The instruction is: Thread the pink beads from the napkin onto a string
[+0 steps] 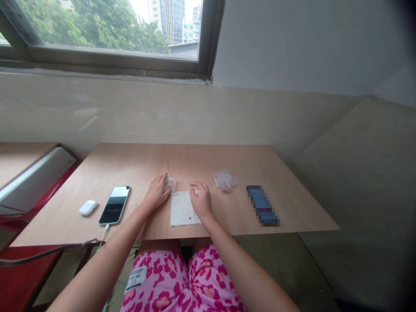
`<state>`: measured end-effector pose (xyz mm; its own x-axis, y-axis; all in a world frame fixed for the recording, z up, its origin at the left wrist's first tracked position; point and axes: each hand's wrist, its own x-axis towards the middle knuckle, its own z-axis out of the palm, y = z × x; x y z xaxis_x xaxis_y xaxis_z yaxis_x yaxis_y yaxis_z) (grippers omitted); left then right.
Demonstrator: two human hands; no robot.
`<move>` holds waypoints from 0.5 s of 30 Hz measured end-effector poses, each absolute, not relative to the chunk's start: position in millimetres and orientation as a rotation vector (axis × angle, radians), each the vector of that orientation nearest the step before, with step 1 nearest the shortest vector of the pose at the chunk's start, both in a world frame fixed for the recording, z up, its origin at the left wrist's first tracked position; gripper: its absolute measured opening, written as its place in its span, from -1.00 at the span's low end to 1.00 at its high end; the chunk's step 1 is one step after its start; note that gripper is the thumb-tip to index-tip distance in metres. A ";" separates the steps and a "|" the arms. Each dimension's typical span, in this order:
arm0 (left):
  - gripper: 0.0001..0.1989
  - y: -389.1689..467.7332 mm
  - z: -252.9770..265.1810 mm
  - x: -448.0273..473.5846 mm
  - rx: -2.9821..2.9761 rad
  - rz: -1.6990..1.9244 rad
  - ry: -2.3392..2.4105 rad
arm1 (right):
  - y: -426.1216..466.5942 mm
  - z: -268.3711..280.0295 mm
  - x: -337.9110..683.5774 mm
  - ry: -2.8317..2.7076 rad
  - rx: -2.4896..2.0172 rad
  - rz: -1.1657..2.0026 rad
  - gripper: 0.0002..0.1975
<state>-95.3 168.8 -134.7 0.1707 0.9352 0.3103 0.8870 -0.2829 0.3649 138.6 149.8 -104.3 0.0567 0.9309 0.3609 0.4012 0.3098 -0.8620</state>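
Observation:
My left hand point(157, 191) rests on the table with its fingers stretched out and thumb apart. Its fingertips touch the edge of a small stack of clear plastic bags point(171, 183). Curled inward, my right hand point(202, 200) is above the right part of a white tissue point(180, 209). Its fingers are drawn together, and whatever may be between them is hidden. One tiny red piece point(190, 218) lies on the tissue near its front edge. Beyond my right hand is a loose pile of small clear bags point(224, 180), with some reddish specks showing.
On the left of the wooden table point(188, 160) lie a phone point(115, 205) with a charging cable point(105, 233) and a white earbud case point(88, 208). A pixelated dark phone-like object point(262, 206) lies at the right. The wall and window stand behind the table.

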 end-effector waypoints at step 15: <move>-0.34 166.4 -147.2 -96.3 2.398 0.699 1.828 | 194.2 -104.3 71.0 -1.807 -1.339 0.974 -0.86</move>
